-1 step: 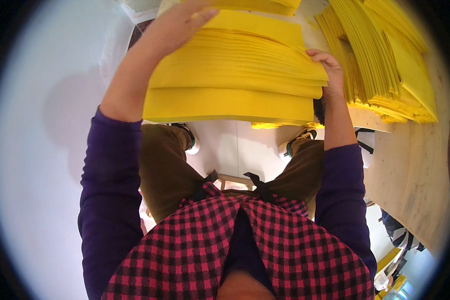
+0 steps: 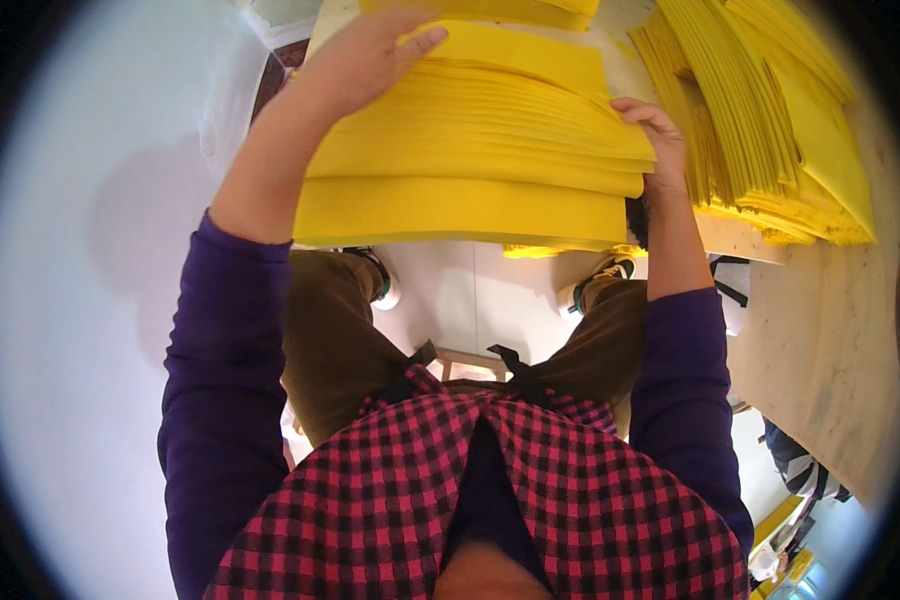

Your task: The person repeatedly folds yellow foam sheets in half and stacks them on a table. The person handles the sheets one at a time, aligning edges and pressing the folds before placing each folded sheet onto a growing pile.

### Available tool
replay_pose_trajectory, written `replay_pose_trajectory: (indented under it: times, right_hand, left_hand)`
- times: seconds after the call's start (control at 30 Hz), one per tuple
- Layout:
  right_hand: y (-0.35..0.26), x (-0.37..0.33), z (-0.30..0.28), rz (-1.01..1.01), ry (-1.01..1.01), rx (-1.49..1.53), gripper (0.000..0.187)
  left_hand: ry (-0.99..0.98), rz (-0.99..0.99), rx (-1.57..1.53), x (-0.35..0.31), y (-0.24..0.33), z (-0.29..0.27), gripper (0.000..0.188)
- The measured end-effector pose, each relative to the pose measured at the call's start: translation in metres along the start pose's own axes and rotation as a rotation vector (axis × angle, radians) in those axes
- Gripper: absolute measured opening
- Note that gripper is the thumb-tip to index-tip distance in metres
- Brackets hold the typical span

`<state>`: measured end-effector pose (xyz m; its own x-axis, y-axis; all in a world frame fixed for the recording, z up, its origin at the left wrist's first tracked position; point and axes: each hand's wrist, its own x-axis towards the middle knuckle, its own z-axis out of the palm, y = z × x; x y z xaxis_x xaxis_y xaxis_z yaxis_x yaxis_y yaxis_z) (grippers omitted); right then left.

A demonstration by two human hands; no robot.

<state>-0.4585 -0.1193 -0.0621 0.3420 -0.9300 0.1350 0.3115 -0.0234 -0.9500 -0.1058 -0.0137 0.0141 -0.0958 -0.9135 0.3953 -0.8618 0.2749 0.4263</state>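
A layered stack of yellow fabric sheets (image 2: 470, 130) lies in front of me, its folds overlapping like steps toward my body. My left hand (image 2: 375, 60) is over the stack's far left part, fingers stretched out and thumb apart. Whether its palm touches the cloth is hard to see. At the right edge of the stack, my right hand (image 2: 665, 140) curls its fingers over the layers and grips them by the side. Part of that hand is hidden behind the sheets.
More folded yellow fabric (image 2: 760, 110) is piled at the right on a pale wooden table (image 2: 820, 330). Another yellow piece (image 2: 530, 10) lies beyond my stack. A white wall (image 2: 80, 300) stands close on the left. Below are my shoes and a wooden stool (image 2: 470, 362).
My left hand has shifted slightly to the right over the stack, its forearm with it. My right hand and the sheets look the same.
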Motion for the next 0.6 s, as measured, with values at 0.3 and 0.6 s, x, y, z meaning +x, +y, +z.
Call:
replay_pose_trajectory:
  times: [0.3, 0.6]
  right_hand:
    - [0.000, -0.003, 0.003, -0.025, 0.006, 0.042, 0.012]
    - [-0.024, 0.000, 0.010, 0.058, -0.015, -0.011, 0.042]
  left_hand:
    - [-0.064, 0.041, 0.117, -0.032, 0.018, 0.041, 0.044]
    - [-0.014, 0.027, 0.049, -0.048, 0.014, 0.055, 0.043]
